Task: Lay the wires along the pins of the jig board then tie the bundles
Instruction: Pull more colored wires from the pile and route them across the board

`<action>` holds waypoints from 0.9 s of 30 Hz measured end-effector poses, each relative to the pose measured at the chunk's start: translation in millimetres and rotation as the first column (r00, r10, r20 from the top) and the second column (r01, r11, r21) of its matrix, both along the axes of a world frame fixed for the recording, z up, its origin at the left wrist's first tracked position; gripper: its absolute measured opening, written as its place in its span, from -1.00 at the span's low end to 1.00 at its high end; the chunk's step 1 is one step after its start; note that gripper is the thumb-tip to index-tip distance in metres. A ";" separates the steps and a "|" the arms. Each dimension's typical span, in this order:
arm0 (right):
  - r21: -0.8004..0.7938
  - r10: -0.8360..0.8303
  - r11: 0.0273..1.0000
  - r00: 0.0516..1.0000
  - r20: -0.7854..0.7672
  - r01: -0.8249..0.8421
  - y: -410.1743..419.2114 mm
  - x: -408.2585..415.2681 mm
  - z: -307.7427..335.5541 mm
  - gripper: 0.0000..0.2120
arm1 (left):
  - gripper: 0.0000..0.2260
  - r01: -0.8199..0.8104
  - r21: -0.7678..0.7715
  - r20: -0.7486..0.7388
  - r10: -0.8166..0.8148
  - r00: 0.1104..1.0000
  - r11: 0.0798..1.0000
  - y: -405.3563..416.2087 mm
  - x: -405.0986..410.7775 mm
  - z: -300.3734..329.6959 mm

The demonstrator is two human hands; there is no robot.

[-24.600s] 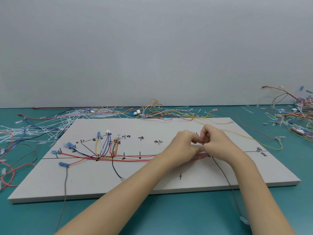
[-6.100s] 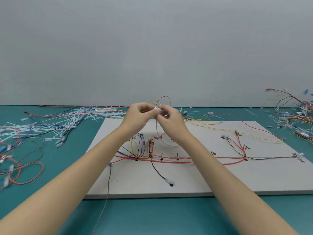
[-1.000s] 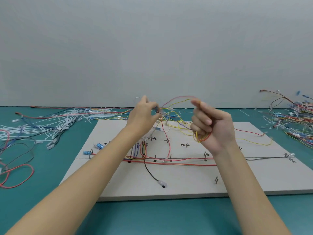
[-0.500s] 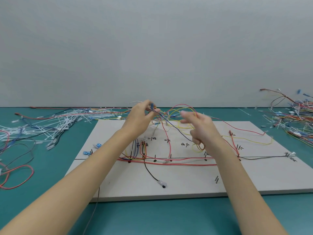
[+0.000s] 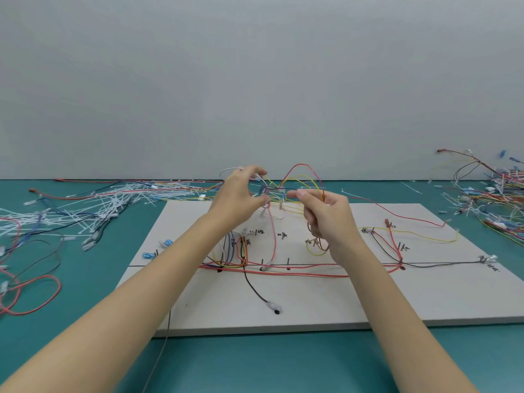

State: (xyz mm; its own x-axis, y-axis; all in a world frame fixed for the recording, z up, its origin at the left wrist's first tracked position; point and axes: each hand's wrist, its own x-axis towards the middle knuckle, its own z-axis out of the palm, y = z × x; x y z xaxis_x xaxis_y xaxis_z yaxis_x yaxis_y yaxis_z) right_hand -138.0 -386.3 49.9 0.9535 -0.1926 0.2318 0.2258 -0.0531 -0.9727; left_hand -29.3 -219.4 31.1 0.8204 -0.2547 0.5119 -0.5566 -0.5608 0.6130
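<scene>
Left hand (image 5: 236, 195) fingers (image 5: 259, 173) are curling around raised wires (image 5: 300, 177); right hand (image 5: 329, 219) is pinching a blue wire (image 5: 279, 189) between them, above the board (image 5: 312, 302) on the counter (image 5: 255, 364).

A teal table (image 5: 283, 364) carries a pale jig board (image 5: 326, 302) at its centre. At 9 o'clock of the board lie white cable ties (image 5: 93, 205) and a red wire loop (image 5: 31, 293). At 3 o'clock lies a heap of coloured wires (image 5: 499, 199).

Red and yellow wires (image 5: 304, 177), pale grey jig board (image 5: 312, 302).
</scene>
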 end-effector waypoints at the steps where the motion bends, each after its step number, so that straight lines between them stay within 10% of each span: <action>1: 0.055 -0.004 0.999 1.000 -0.002 0.004 -1.8 0.2 1.3 -0.82 | -0.65 0.001 0.009 0.006 -0.001 1.000 1.000 -0.5 0.2 -0.6; 27: 0.638 0.125 0.762 0.992 0.024 -0.111 -37.7 1.1 9.8 -0.74 | -0.52 0.032 -0.111 -0.192 -0.053 0.980 0.993 3.9 4.6 2.7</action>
State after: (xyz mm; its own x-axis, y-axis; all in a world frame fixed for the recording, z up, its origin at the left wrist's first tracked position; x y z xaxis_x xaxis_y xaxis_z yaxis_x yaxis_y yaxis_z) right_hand -136.9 -424.0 59.7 0.9815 -0.1751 0.0781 0.1700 0.6062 -0.7769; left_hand -24.7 -215.5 33.8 0.8964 -0.2437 0.3702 -0.4430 -0.4645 0.7668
